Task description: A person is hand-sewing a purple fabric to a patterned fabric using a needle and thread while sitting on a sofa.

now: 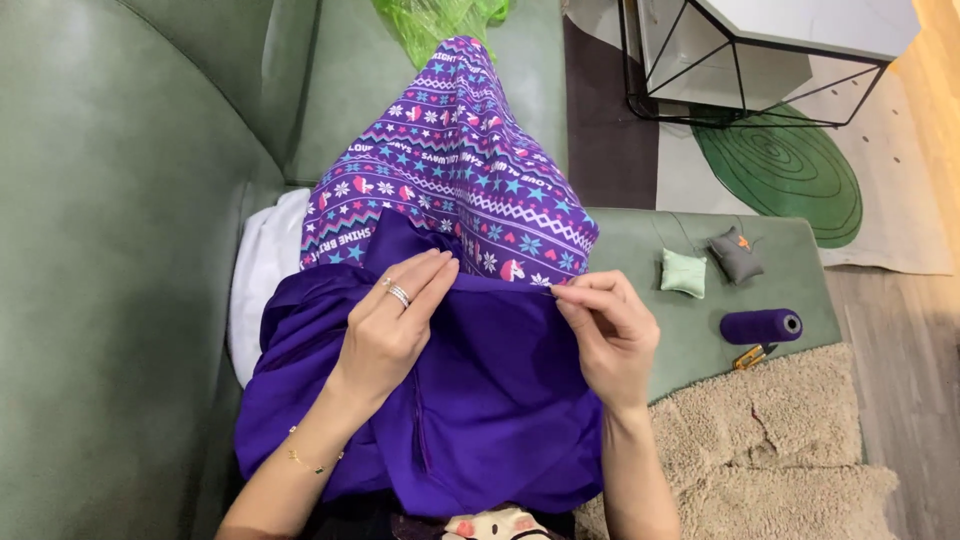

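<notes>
Purple garment (480,400): draped over the lap at centre, on a green sofa (110,250). Thin, limp, likely slippery cloth; by appearance best taken at the folded top edge, where it is held now.

Left hand (392,322): palm down, fingers nearly straight and closed on the fabric's edge, ring showing, wrist bent inward.

Right hand (605,325): thumb and forefinger pinched shut on the edge at 3 o'clock; whether a needle is held I cannot tell.

Patterned trouser leg (455,170): stretches to 12 o'clock.

Purple thread spool (762,326), mint pincushion (684,272), grey pincushion (737,254): at 3 o'clock, on the sofa's footrest.
</notes>
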